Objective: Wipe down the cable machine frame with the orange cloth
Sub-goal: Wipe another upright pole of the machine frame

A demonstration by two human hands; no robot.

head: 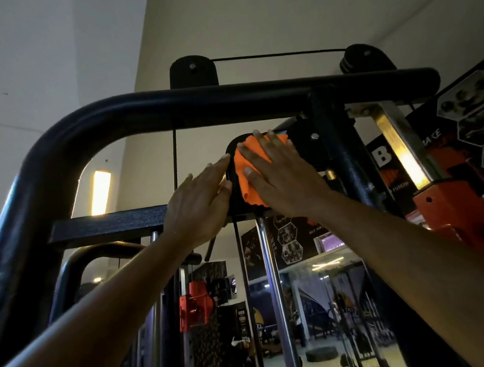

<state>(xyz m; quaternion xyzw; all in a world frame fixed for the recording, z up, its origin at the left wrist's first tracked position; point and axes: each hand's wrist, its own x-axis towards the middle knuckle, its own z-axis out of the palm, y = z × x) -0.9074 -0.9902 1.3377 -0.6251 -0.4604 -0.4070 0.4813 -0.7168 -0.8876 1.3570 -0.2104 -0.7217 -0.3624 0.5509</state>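
Risk was slippage: your right hand (281, 176) pressed the orange cloth (245, 168) flat-fingered onto the pulley cover (231, 160), ungripped; your left hand (204, 201) rested beside it, fingers straight.

My right hand (278, 176) covers most of the orange cloth (245, 171), so only its left part and top edge show. The black pulley plate (231, 166) under it is largely hidden by cloth and both hands. My left hand (200, 205) hides the plate's lower left edge. The posters (472, 131) carry print too blurred to read. The frame (168, 104) runs off the left edge.
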